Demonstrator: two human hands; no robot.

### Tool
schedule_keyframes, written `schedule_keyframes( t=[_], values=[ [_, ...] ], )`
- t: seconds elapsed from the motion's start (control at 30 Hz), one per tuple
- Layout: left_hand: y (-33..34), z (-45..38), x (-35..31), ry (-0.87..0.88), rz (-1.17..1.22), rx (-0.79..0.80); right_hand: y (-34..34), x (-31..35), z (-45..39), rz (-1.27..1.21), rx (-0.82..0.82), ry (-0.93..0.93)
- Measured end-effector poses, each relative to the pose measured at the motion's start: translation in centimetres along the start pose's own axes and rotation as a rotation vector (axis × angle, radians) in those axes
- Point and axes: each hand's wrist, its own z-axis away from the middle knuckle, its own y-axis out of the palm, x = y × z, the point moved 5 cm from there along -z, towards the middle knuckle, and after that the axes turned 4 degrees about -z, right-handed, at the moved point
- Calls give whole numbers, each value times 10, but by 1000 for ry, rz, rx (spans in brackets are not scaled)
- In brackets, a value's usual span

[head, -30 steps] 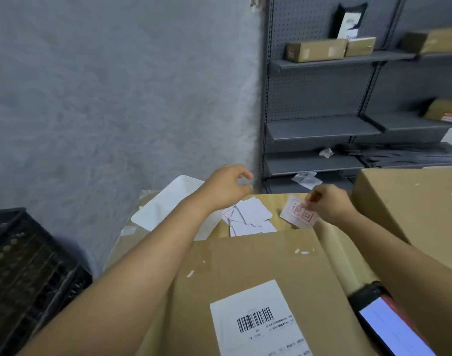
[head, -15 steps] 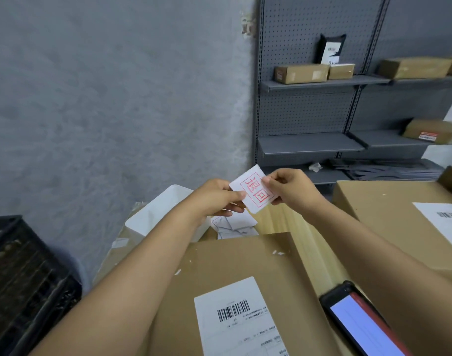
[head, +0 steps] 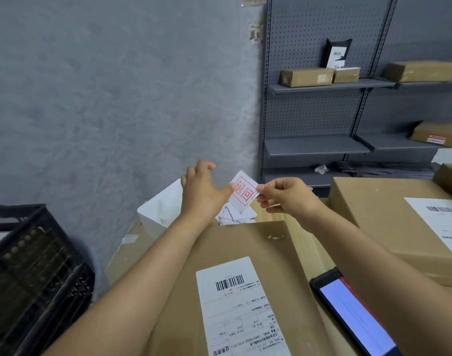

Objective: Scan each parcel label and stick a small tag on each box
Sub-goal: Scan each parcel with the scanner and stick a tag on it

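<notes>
A small white tag point(head: 244, 193) with a red stamped frame is held up above the far end of the brown box point(head: 245, 247) in front of me. My right hand point(head: 286, 199) pinches the tag's right edge. My left hand point(head: 203, 194) is beside the tag, thumb tip at its left edge, the other fingers lifted away from it. The box carries a white barcode label point(head: 235, 304). A second box point(head: 379, 217) with its own label point(head: 438, 222) stands at the right. Loose tags point(head: 235, 217) lie in a pile beyond the near box.
A handheld scanner point(head: 355, 314) with a lit screen lies between the two boxes, under my right forearm. A white tray point(head: 160, 211) sits behind the near box, a black crate point(head: 27, 265) at the left. Grey shelves point(head: 317, 146) with parcels stand behind.
The tag was picked from the pile and raised between both hands. My left hand's fingers have since lifted off the tag, leaving only the thumb at its edge.
</notes>
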Motion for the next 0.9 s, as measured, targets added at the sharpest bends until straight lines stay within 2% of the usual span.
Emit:
schedule_keyframes(
  t=[0.03,0.17,0.33,0.53,0.7,0.9],
  values=[
    [-4,4,-7,63,-2,-18,3,1,2,-19,-2,-14],
    [2,19,-23,111,195,212,15,8,9,-99,30,-84],
    [-5,22,-24,114,208,178,21,13,14,-60,86,-120],
    [-10,23,-19,68,256,226,24,13,14,19,87,-118],
    [-14,22,-18,75,284,234,26,17,15,3,77,-138],
    [-19,19,-13,90,293,260,31,22,17,-42,148,-137]
  ],
)
